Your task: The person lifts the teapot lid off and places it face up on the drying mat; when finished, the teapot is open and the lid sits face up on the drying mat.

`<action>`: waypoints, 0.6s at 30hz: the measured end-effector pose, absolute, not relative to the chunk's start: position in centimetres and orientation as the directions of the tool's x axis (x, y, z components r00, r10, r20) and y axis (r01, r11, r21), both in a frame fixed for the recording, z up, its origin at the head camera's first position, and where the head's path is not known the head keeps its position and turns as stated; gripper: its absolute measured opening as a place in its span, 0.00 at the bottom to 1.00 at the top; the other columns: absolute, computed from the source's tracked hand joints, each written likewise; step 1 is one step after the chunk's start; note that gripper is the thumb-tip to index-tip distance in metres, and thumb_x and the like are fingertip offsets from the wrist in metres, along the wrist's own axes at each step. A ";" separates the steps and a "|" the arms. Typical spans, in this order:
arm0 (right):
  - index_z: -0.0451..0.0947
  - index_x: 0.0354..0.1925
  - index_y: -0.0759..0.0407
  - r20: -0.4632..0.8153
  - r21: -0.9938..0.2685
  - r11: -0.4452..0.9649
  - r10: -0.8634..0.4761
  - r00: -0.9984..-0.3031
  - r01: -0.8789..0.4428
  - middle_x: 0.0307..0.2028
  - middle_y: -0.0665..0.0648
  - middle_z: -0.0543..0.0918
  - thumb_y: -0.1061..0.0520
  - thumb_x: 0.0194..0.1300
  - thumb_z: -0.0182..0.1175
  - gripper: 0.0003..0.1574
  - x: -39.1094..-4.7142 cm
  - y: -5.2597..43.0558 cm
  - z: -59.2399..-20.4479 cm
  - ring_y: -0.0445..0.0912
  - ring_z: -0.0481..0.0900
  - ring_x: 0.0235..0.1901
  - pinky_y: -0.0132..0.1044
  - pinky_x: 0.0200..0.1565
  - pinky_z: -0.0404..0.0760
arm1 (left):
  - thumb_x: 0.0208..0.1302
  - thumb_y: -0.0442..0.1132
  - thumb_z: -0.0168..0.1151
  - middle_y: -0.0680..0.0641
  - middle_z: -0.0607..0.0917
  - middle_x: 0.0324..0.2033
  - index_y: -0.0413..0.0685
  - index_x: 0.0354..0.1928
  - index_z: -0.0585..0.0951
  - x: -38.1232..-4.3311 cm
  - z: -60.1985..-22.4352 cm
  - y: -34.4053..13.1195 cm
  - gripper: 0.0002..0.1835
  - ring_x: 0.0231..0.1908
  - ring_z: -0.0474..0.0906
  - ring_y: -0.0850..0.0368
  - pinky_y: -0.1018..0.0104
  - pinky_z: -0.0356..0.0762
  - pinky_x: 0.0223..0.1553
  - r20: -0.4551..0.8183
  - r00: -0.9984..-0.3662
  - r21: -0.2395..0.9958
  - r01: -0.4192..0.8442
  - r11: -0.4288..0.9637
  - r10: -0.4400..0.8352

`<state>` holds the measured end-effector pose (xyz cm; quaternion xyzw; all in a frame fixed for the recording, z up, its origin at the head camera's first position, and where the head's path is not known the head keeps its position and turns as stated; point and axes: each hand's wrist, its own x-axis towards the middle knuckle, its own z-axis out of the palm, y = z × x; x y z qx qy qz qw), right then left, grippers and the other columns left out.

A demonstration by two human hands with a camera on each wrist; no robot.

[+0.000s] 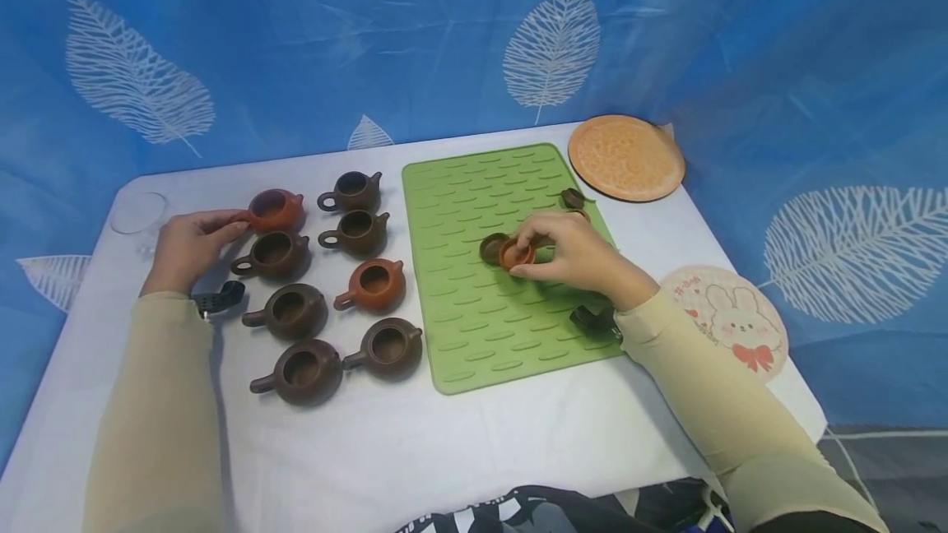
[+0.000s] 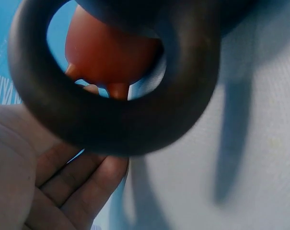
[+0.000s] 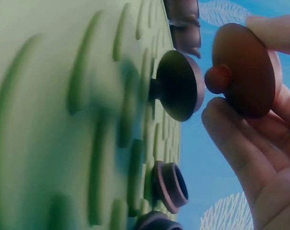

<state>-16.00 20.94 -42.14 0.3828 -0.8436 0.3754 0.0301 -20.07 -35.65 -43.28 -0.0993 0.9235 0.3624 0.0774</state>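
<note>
At the back left, my left hand pinches the handle of a small reddish clay teapot without a lid. A dark brown teapot stands right in front of it, and a dark ring handle fills much of the left wrist view. Over the green mat, my right hand pinches a reddish teapot lid by its rim, knob turned down toward the mat. Beside that lid, a dark brown lid lies knob-down on the mat.
Several lidless teapots stand in two columns left of the green mat. More lids lie toward the mat's right edge. A round orange board and a bunny-print round mat lie at the right. A clear disc lies back left.
</note>
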 end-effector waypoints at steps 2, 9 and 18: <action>0.85 0.40 0.53 0.333 -0.601 0.421 -0.641 -0.692 -0.679 0.42 0.47 0.86 0.53 0.59 0.82 0.16 -15.8 21.0 -42.4 0.41 0.82 0.39 0.44 0.42 0.83 | 0.78 0.59 0.59 0.33 0.75 0.69 0.41 0.73 0.75 -20.1 -43.3 -35.7 0.34 0.73 0.62 0.31 0.30 0.58 0.70 -0.216 -0.967 0.651 -0.246 0.718 -0.135; 0.85 0.37 0.53 0.241 -0.584 0.492 -0.654 -0.717 -0.645 0.42 0.49 0.86 0.50 0.57 0.83 0.17 -14.9 20.5 -43.2 0.44 0.83 0.43 0.44 0.48 0.82 | 0.77 0.61 0.58 0.33 0.75 0.69 0.41 0.73 0.75 -20.3 -43.4 -35.7 0.36 0.74 0.61 0.32 0.30 0.57 0.70 -0.219 -0.966 0.659 -0.249 0.709 -0.135; 0.86 0.39 0.52 0.242 -0.547 0.530 -0.641 -0.729 -0.648 0.45 0.50 0.87 0.51 0.55 0.84 0.18 -14.6 19.5 -43.8 0.42 0.83 0.42 0.42 0.47 0.82 | 0.78 0.60 0.58 0.33 0.75 0.69 0.40 0.73 0.75 -20.3 -43.5 -35.9 0.36 0.73 0.61 0.31 0.30 0.57 0.70 -0.208 -0.969 0.651 -0.238 0.721 -0.131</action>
